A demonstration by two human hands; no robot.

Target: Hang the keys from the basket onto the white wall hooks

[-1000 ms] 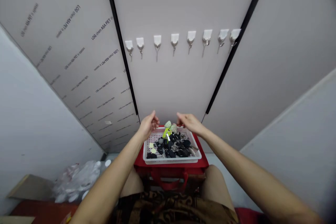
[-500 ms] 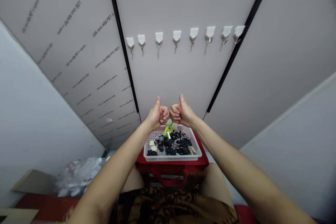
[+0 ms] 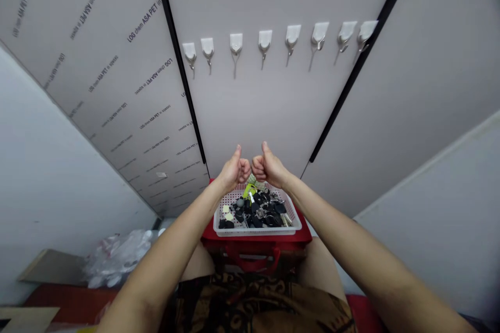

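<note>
My left hand (image 3: 236, 170) is a fist with its thumb pointing up. Facing it, my right hand (image 3: 269, 167) makes the same thumbs-up fist, the knuckles close together with a small gap. Nothing shows in either fist. Just below them, a white plastic basket (image 3: 253, 231) holds a heap of black-headed keys (image 3: 269, 216), metal rings, a bright yellow-green tag (image 3: 249, 189) and small pale yellow pieces (image 3: 227, 212). Part of the basket's far rim is hidden behind my hands.
Several white adhesive hooks (image 3: 265, 39) run in a row across the panel ahead. Beneath the basket is a red surface (image 3: 250, 242) with a red strap. Black strips (image 3: 177, 57) edge the middle panel. At lower left lies a clear plastic bag (image 3: 117, 257) beside a board (image 3: 54, 268).
Both hands keep their thumbs-up fists, the right thumb shifting slightly left. The hooks sit higher and look larger as my view tilts a little downward. The basket's contents look unchanged.
</note>
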